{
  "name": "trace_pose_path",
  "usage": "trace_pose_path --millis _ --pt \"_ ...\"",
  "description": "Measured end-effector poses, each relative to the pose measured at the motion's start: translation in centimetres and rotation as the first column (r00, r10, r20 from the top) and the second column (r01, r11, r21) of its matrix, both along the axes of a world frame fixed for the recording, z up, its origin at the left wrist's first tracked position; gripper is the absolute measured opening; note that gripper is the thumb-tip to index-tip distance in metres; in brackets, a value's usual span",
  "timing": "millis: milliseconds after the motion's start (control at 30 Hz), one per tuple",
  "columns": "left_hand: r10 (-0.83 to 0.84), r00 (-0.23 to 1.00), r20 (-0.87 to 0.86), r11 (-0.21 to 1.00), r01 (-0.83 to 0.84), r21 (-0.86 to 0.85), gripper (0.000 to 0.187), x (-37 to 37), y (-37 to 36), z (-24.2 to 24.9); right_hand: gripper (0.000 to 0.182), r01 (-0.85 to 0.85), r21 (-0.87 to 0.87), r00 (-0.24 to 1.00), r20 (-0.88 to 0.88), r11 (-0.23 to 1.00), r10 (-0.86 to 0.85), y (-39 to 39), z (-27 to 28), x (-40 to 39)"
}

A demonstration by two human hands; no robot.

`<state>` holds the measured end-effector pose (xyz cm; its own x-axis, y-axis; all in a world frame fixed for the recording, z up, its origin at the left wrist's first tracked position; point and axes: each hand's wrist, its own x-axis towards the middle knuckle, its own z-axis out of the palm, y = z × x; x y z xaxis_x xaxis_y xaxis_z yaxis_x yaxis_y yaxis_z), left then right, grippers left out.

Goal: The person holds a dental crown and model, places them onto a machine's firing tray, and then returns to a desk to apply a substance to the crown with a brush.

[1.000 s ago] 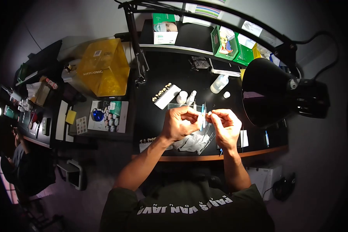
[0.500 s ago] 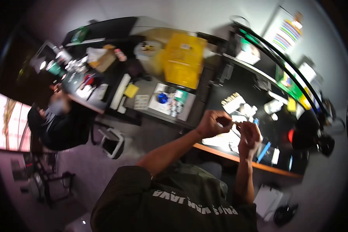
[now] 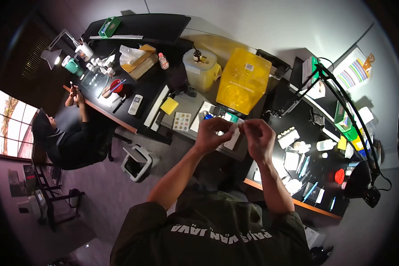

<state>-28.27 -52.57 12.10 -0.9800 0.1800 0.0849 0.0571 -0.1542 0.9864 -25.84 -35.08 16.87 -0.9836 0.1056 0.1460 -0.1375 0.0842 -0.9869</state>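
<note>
My left hand [image 3: 213, 135] and my right hand [image 3: 258, 138] are raised close together, fingertips nearly meeting. Both are closed in a pinch on something small that I cannot make out. Behind them, partly hidden, are a white tray [image 3: 204, 108] and a grey worktop [image 3: 170, 120]. Just beyond stands a machine with a yellow transparent cover [image 3: 244, 80].
To the right, a lit black desk [image 3: 315, 168] carries a white rack of small pieces [image 3: 288, 137], a white bottle [image 3: 326, 145] and blue-handled tools [image 3: 304, 166]. A black lamp [image 3: 361, 184] overhangs it. On the left, a seated person [image 3: 68, 137] works. A bin [image 3: 137, 163] stands on the floor.
My hands have moved left, from over the lit desk to in front of the yellow-covered machine. The view has turned with them, and both hands stay pinched.
</note>
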Motion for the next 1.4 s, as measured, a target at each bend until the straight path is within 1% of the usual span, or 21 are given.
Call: trace_pose_path --millis 33,67,167,233,267,333,400,467,500,533,567,600,633,733,833,933,967,1067,1100,1233,1400 --pt "0.016 1.000 0.008 1.000 -0.016 -0.002 0.018 -0.7 -1.8 0.0 0.006 -0.022 -0.082 1.000 -0.002 0.996 0.022 -1.9 -0.5 -1.2" --pt "0.035 0.999 0.010 0.999 -0.035 -0.007 0.019 -1.7 -3.7 0.0 0.006 -0.014 -0.014 1.000 -0.022 1.000 0.013 -3.7 -1.0 -2.4" --pt "0.026 1.000 -0.007 0.999 -0.026 0.025 0.019 -4.6 -10.3 -0.2 0.006 -0.029 0.060 0.996 -0.088 0.998 0.034 -10.0 -1.3 -5.5" --pt "0.034 0.999 -0.022 0.998 -0.036 -0.057 0.018 -6.5 -15.0 -0.3 0.006 -0.029 0.082 0.996 -0.078 0.996 0.035 -14.4 -1.8 -7.6" --pt "0.049 0.998 -0.032 0.994 -0.052 -0.092 0.018 -7.7 -17.4 -0.3 0.006 -0.027 0.017 0.997 -0.072 1.000 0.028 -16.7 -1.9 -8.9" --pt "0.059 0.997 -0.053 0.996 -0.063 -0.070 0.020 -9.3 -22.2 -0.8 0.007 -0.055 -0.107 0.998 -0.033 0.993 0.052 -21.7 -2.4 -11.0" --pt "0.086 0.996 -0.038 0.995 -0.088 -0.040 0.022 -11.2 -27.0 -2.2 0.008 -0.082 -0.069 0.997 -0.003 0.994 0.082 -25.8 -3.1 -13.2" --pt "0.159 0.985 -0.067 0.971 -0.168 -0.170 0.022 -12.2 -31.4 -1.3 0.009 -0.078 -0.077 0.995 0.053 0.994 0.082 -29.9 -2.8 -15.0" --pt "0.205 0.977 -0.052 0.967 -0.210 -0.143 0.022 -12.6 -33.4 -1.7 0.009 -0.084 -0.037 0.994 0.060 0.996 0.086 -31.8 -3.1 -15.9" --pt "0.241 0.970 -0.038 0.963 -0.244 -0.113 0.021 -13.1 -35.0 -2.0 0.010 -0.118 -0.056 0.989 0.081 0.991 0.123 -33.6 -3.1 -16.7" --pt "0.219 0.973 -0.071 0.970 -0.225 -0.095 0.022 -13.5 -37.2 -2.3 0.010 -0.142 -0.072 0.983 0.104 0.987 0.149 -35.3 -3.0 -17.4" --pt "0.261 0.964 -0.040 0.959 -0.264 -0.100 0.023 -13.8 -38.9 -2.7 0.011 -0.158 -0.086 0.977 0.130 0.984 0.168 -36.8 -3.1 -18.0" --pt "0.298 0.955 -0.004 0.949 -0.296 -0.107 0.023 -13.9 -40.3 -2.6 0.013 -0.190 -0.085 0.977 0.086 0.978 0.197 -38.1 -3.9 -18.8" --pt "0.368 0.929 0.031 0.920 -0.360 -0.154 0.025 -14.4 -44.5 -4.0 0.011 -0.247 -0.089 0.953 0.157 0.965 0.258 -41.6 -4.3 -20.5" --pt "0.393 0.918 0.046 0.918 -0.389 -0.079 0.026 -14.6 -47.5 -4.8 0.009 -0.252 -0.130 0.953 0.139 0.959 0.269 -44.8 -6.2 -22.1" --pt "0.410 0.912 0.032 0.911 -0.408 -0.052 0.027 -14.9 -49.9 -6.0 0.009 -0.228 -0.084 0.962 0.136 0.970 0.238 -47.4 -7.2 -23.2" --pt "0.410 0.912 0.016 0.910 -0.409 -0.064 0.026 -15.0 -50.7 -6.1 0.013 -0.217 0.052 0.967 0.145 0.975 0.208 -47.9 -6.5 -23.3" --pt "0.434 0.901 -0.007 0.893 -0.431 -0.130 0.024 -15.1 -52.7 -6.6 0.017 -0.189 0.200 0.982 0.054 0.961 0.182 -50.2 -7.8 -24.1" --pt "0.435 0.900 -0.020 0.889 -0.433 -0.149 0.023 -15.2 -53.3 -6.7 0.019 -0.189 0.142 0.982 0.039 0.972 0.185 -51.0 -8.3 -24.4" --pt "0.464 0.885 -0.036 0.867 -0.462 -0.186 0.022 -15.5 -55.5 -7.4 0.015 -0.248 0.073 0.957 0.174 0.966 0.232 -53.7 -6.9 -24.8" --pt "0.483 0.874 -0.046 0.861 -0.484 -0.154 0.022 -16.0 -58.5 -8.5 0.013 -0.249 -0.048 0.953 0.163 0.967 0.254 -57.1 -9.8 -25.6"
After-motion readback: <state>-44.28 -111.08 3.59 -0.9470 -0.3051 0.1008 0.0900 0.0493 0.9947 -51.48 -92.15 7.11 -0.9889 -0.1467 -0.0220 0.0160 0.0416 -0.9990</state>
